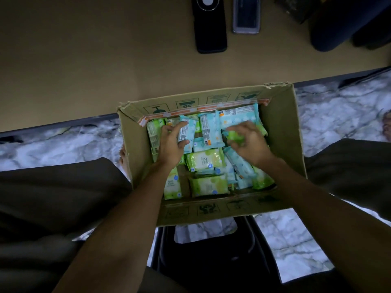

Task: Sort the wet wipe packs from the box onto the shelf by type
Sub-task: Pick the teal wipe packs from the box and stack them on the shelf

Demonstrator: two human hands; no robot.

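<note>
The soft plastic wet wipe packs, pale blue ones (238, 115) and lime green ones (204, 159), lay jumbled together inside an open brown cardboard box (281, 132) with printed handling symbols on its flaps. Blue packs crowded the far side and the right of the box, while green packs lay mostly toward the near edge and along the left wall. The left hand (171, 142) was down in the box with its fingers and thumb curled round a small pale blue pack with a printed label (187, 132), which stood tilted on edge. The right hand (248, 142) was also in the box, its fingers bent round a crumpled lime green pack (233, 137); motion blur hid how firmly it was held. Beyond the box ran a tan flat surface (84, 60), and on it lay a black phone-like device (209, 24) beside a grey-cased one (246, 14), close together but apart. The box sat on a marbled white-and-grey floor (53, 144). A dark stool with a cut-out handle (211, 256) showed beneath the near flap.
</note>
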